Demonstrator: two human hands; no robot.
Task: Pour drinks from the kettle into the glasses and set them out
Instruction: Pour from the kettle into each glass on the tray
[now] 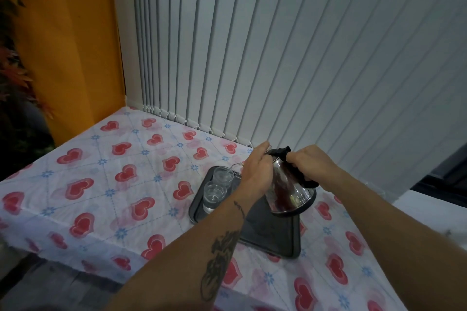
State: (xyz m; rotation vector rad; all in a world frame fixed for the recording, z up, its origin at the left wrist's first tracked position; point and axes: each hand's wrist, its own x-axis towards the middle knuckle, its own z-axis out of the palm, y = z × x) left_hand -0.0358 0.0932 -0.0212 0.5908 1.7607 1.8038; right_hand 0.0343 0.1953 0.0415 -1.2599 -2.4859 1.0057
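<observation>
Tilting shiny steel kettle [288, 192], right hand [307, 161] gripping black handle, left hand [255, 171] pressed flat on lid

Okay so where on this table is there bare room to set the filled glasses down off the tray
The widest free patch is the heart-print tablecloth left of the tray, running back to the blinds and the orange wall. A smaller strip lies right of the tray. It is crowded at the tray's far left corner, where both glasses stand under the tilted kettle and both hands.
</observation>
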